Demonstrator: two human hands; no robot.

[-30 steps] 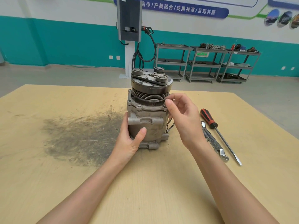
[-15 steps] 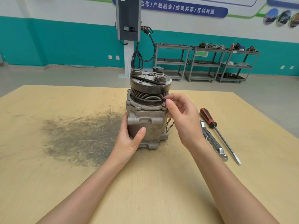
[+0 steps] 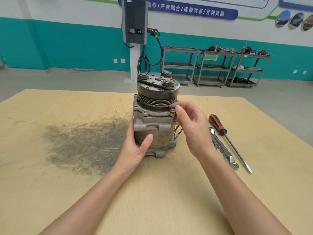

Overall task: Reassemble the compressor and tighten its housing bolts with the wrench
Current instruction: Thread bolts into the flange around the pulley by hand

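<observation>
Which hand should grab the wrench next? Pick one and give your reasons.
Right. The wrench lies on the table just beside the right hand, which only pinches at a housing bolt. The left hand grips the compressor, steadying it.

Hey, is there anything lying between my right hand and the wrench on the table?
Nothing visible does. The right hand pinches at a housing bolt on the compressor, and the wrench lies on bare table just to its right. The screwdriver lies beyond the wrench, not in between.
</observation>
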